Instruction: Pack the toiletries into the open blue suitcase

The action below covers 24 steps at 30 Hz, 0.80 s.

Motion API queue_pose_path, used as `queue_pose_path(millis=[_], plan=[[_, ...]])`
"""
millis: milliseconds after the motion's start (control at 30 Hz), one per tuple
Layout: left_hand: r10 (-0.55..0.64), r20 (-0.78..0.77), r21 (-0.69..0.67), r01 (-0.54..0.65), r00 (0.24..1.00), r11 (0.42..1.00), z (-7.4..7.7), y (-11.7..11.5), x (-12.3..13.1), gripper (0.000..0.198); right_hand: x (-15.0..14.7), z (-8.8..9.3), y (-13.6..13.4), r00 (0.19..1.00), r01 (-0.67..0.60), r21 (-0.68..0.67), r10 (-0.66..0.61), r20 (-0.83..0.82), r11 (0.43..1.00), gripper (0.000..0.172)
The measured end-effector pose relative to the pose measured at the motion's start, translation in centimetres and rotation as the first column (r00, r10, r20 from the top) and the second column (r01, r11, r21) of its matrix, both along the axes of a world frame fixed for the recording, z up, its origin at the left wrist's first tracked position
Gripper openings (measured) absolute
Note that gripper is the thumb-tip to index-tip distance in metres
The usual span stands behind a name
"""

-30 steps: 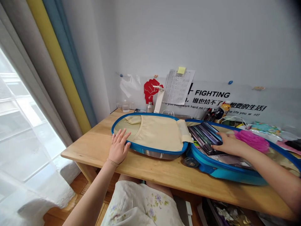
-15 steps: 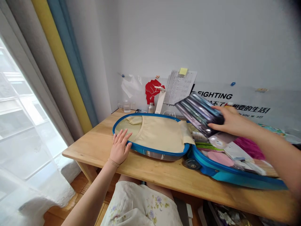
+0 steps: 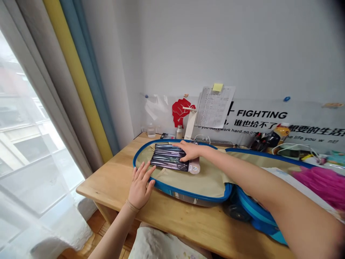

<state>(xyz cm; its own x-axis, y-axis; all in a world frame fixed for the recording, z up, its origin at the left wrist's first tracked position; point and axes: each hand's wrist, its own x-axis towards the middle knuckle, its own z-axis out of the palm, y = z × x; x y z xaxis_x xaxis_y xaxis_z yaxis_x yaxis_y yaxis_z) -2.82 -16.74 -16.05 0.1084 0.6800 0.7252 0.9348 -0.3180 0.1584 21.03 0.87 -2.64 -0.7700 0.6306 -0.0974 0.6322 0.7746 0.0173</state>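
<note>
A small blue-rimmed suitcase (image 3: 185,197) lies opened out on the wooden desk. In the beige-lined left half is a flat dark blister pack (image 3: 169,163) of several long slim items that look like toothbrushes. My right hand (image 3: 190,150) grips the right end of this pack from above, thumb on the near side. My left hand (image 3: 139,184) is open, fingers spread over the near left rim of the suitcase, fingertips close to the pack. The forearm hides much of the right half, where a magenta bundle (image 3: 320,187) and a white sheet (image 3: 283,174) show.
Along the wall stand a clear jar (image 3: 151,130), a silver bottle (image 3: 179,132), a white lamp-like stand (image 3: 190,124) and an orange-labelled bottle (image 3: 279,136). White cables (image 3: 296,146) lie at the back right. The desk (image 3: 107,176) ends at the left, near the curtains (image 3: 78,82).
My right hand has carried the dark pack leftward from above the right half and down into the left half. My left hand stays at the rim. The view has shifted slightly.
</note>
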Motion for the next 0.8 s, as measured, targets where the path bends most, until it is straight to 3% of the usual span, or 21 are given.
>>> queue_pose_path(millis=[200, 433, 600, 800], plan=[[-0.003, -0.008, -0.009, 0.003, 1.000, 1.000, -0.1, 0.1, -0.2, 0.045, -1.3, -3.2, 1.4, 0.998, -0.035, 0.064, 0.031, 0.056, 0.997, 0.068], [-0.003, -0.002, 0.011, 0.003, 1.000, 1.000, 0.1, 0.2, 0.0, 0.044, -1.9, -6.1, 1.7, 0.992, -0.045, 0.021, 0.042, 0.123, 0.999, 0.061], [0.005, 0.009, -0.010, -0.005, 1.000, 1.000, 0.1, 0.3, 0.0, 0.044, -2.0, -5.8, 1.4, 0.995, -0.027, 0.017, 0.025, 0.101, 0.999, 0.060], [0.006, 0.011, 0.000, -0.006, 1.000, 1.000, 0.2, 0.2, 0.0, 0.044, -0.2, -2.8, 0.6, 1.000, -0.002, 0.029, 0.001, 0.013, 1.000, 0.068]])
